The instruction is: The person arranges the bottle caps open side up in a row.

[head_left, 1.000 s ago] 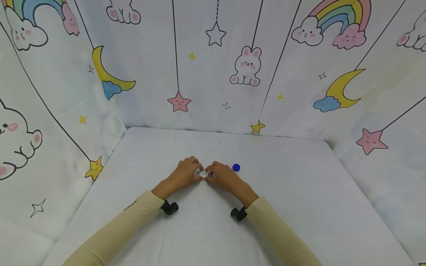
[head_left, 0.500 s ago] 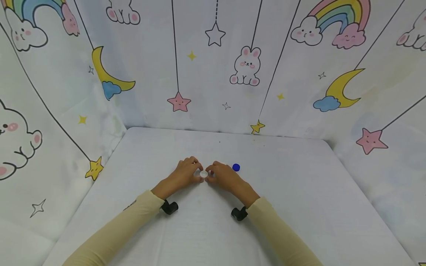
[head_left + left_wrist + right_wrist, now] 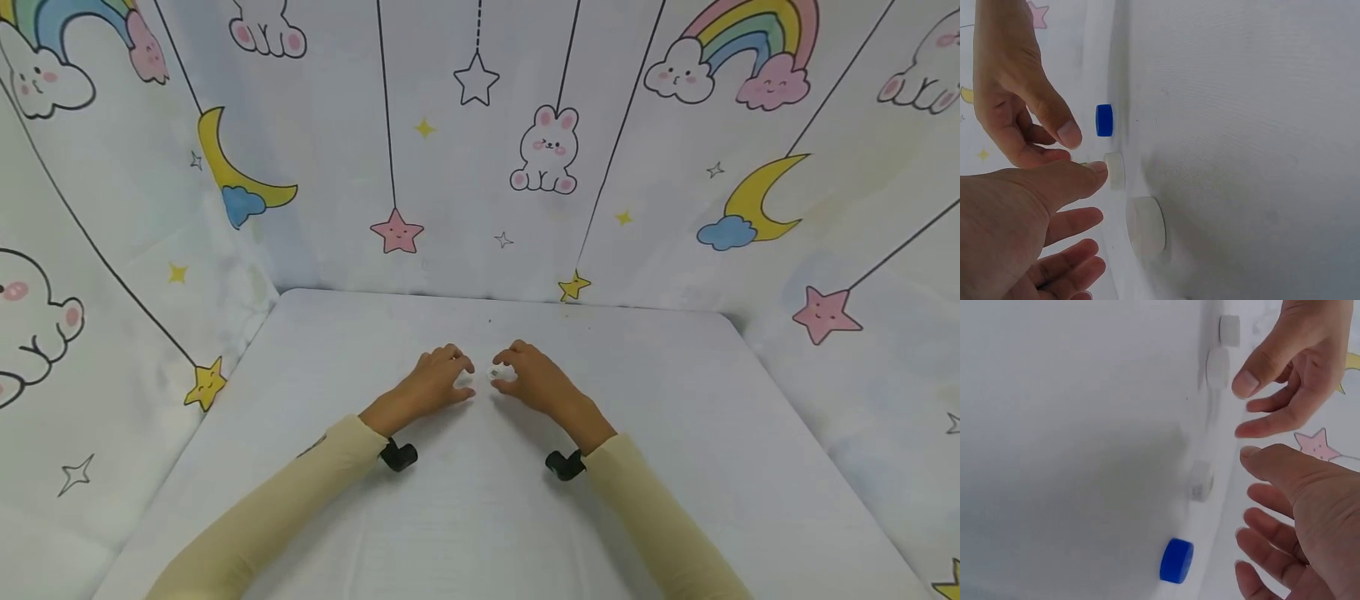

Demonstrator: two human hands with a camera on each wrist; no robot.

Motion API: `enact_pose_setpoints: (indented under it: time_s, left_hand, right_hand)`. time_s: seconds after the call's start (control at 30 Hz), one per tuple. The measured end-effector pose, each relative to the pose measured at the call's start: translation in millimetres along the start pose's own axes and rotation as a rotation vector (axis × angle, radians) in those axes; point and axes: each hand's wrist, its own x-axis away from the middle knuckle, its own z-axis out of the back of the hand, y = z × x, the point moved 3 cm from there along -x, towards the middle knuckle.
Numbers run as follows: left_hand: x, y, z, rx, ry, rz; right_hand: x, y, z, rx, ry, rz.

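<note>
My left hand (image 3: pixel 437 385) and my right hand (image 3: pixel 542 379) face each other low over the white table, fingers bent loosely and thumbs apart from fingers. A small white bottle cap (image 3: pixel 495 372) lies at the right fingertips; the right wrist view shows this white cap (image 3: pixel 1202 481) standing apart from the fingers. Beside it is a blue bottle cap (image 3: pixel 1176 560), hidden behind the right hand in the head view. Two more white caps, one (image 3: pixel 1217 367) in front of the other (image 3: pixel 1229 331), lie near the left hand. Neither hand visibly grips anything.
The white table top (image 3: pixel 450 517) reaches toward a back wall of cloth (image 3: pixel 322 125) printed with rabbits, stars, moons and rainbows. Similar cloth hangs at both sides. Black wrist cameras, one (image 3: pixel 399 455) on the left and one (image 3: pixel 565 465) on the right, hang below the sleeves.
My hands have drawn apart and moved away from me. The white cap they pinched between them now lies farther right, and the blue cap has become hidden by the right hand. The head view shifts slightly.
</note>
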Motion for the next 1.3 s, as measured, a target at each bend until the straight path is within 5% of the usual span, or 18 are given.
enact_pose_setpoints:
  time_s: [0.57, 1.3]
  left_hand:
    - [-45.7, 16.5, -4.3, -0.088, -0.084, 0.006]
    - [-49.8, 16.9, -12.8, -0.091, -0.088, -0.013]
  right_hand:
    - [-9.4, 23.3, -11.5, 0.045, -0.041, -0.059]
    - [-14.8, 24.4, -23.6, 0.076, -0.048, -0.049]
